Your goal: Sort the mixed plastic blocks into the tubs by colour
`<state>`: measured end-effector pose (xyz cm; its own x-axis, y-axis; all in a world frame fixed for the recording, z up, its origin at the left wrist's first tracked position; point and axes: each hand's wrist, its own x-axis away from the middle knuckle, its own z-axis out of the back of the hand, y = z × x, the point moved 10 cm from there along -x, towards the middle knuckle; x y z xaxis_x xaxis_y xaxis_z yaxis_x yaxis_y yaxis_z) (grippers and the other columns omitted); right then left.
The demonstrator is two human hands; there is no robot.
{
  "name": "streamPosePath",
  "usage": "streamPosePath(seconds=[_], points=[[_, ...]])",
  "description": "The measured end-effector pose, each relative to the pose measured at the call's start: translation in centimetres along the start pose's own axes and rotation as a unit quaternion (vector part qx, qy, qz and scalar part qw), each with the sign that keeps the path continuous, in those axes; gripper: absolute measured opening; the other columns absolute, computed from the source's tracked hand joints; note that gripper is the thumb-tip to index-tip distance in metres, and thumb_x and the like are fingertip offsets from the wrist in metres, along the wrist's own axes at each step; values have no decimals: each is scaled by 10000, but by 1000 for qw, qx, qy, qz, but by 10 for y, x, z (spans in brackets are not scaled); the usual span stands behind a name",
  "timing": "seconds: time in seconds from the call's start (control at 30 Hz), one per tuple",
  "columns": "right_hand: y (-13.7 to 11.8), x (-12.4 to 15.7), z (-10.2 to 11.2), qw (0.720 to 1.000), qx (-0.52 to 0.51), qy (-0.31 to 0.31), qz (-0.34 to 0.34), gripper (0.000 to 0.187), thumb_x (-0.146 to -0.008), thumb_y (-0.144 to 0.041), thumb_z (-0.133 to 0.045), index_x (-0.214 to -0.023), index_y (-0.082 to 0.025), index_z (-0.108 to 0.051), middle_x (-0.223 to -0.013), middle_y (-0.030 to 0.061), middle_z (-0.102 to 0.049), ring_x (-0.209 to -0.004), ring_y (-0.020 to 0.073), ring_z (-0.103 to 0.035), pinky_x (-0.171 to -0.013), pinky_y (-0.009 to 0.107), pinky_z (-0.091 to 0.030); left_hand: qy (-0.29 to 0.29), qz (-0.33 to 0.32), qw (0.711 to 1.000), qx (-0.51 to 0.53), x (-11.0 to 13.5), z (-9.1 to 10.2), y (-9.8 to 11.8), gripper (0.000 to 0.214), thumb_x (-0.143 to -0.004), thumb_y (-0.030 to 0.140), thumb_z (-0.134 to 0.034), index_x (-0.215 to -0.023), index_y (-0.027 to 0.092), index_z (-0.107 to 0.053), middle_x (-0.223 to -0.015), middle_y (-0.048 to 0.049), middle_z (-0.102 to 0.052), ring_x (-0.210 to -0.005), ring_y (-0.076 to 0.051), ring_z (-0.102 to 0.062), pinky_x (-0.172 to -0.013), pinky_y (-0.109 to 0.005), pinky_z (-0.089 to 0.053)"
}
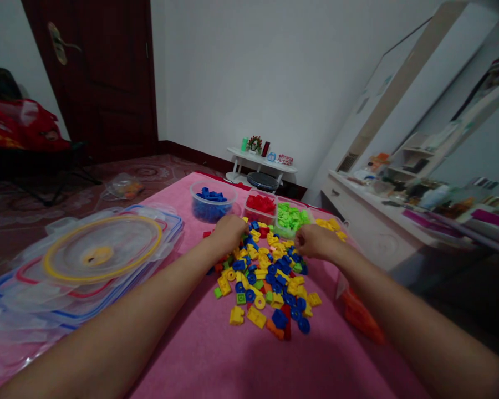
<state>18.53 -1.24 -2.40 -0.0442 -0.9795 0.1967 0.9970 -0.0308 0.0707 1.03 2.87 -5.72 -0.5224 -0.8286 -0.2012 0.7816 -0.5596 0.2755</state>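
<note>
A loose pile of toy building blocks (260, 271), mostly yellow and blue with some green, orange and red, lies on the pink cloth (183, 343). My left hand (229, 231) is at the pile's far left edge, its back towards me and its fingers hidden. On the opposite side, my right hand (314, 241) is closed, fingers curled in; whatever they hold is out of sight. Behind the hands stand a round tub of blue blocks (210, 209), a box of red blocks (260, 205) and a box of green blocks (291, 216). Yellow blocks (330, 226) show beyond my right wrist.
Stacked clear lids (120, 260) with coloured rims lie at the left. Orange pieces (360, 316) in a clear container are partly covered by my right forearm. A white dresser (357, 202) stands at the right, and a low white shelf (260, 159) by the wall.
</note>
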Motion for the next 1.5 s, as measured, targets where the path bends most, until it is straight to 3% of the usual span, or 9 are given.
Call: streamPosePath(seconds=[0.13, 0.4, 0.73, 0.8, 0.9, 0.97, 1.03, 1.33, 1.5], points=[[2, 20, -16, 992, 121, 12, -15, 222, -583, -233, -728, -798, -188, -698, -855, 94, -703, -811, 258, -654, -602, 281, -414, -11, -7, 996, -86, 5, 9, 9, 347, -748, 79, -498, -993, 170, -727, -937, -148, -693, -958, -282, -619, -783, -336, -447], [-6, 24, -44, 993, 18, 117, 31, 313, -704, -176, -561, -1011, -166, -623, -989, 106, -686, -904, 222, -627, -664, 261, -386, -13, -28, 993, -117, 0, -7, 1, 347, -720, 111, -544, -1035, 135, -688, -989, -168, -668, -920, -284, -637, -729, -327, -478], [28, 24, 3, 990, 5, 140, 1, 326, -752, -256, -557, -1054, -238, -678, -908, 63, -696, -832, 216, -630, -633, 268, -380, 44, 7, 995, 86, -3, 26, -8, 214, -723, 148, -538, -836, 150, -720, -809, -77, -682, -793, -208, -632, -727, -294, -476], [29, 21, -7, 993, 61, 100, -5, 313, -742, -220, -557, -1018, -264, -698, -968, 78, -700, -893, 253, -638, -652, 289, -390, 37, 45, 968, 245, -5, 24, -13, 149, -727, 172, -554, -780, 128, -686, -707, -48, -644, -701, -172, -617, -686, -277, -493], [23, 19, -23, 992, 106, 62, -3, 280, -762, -203, -536, -984, -242, -702, -1008, 112, -697, -917, 282, -646, -658, 305, -409, 1, 140, 839, 526, -3, 3, -19, 113, -760, 192, -557, -811, 121, -629, -662, -11, -594, -603, -115, -585, -621, -248, -515], [16, 20, -28, 991, 116, 67, 4, 286, -777, -204, -526, -1021, -213, -676, -1006, 130, -695, -916, 286, -649, -661, 306, -417, -10, 188, 758, 625, 0, -8, -19, 107, -761, 186, -588, -845, 122, -607, -672, -3, -583, -576, -93, -571, -595, -229, -515], [10, 21, -31, 989, 122, 77, 13, 313, -793, -193, -510, -1078, -197, -637, -1003, 139, -694, -917, 280, -649, -678, 308, -419, -15, 208, 731, 650, 3, -12, -18, 129, -739, 181, -635, -849, 122, -602, -676, 1, -583, -563, -84, -565, -582, -218, -506], [10, 27, -21, 990, 100, 99, -9, 282, -741, -218, -546, -1008, -204, -636, -961, 122, -689, -880, 270, -640, -620, 287, -387, -104, 79, 817, 561, 4, -6, 12, 174, -716, 249, -675, -823, 112, -678, -630, 10, -613, -577, -80, -554, -543, -175, -387], [-8, 28, 15, 983, -73, 167, 30, 300, -674, -228, -616, -971, -195, -647, -879, 64, -670, -816, 213, -616, -627, 265, -399, -117, 83, 781, 607, 5, -11, 18, 211, -723, 242, -682, -896, 122, -663, -800, -29, -669, -679, -110, -617, -636, -224, -468]])
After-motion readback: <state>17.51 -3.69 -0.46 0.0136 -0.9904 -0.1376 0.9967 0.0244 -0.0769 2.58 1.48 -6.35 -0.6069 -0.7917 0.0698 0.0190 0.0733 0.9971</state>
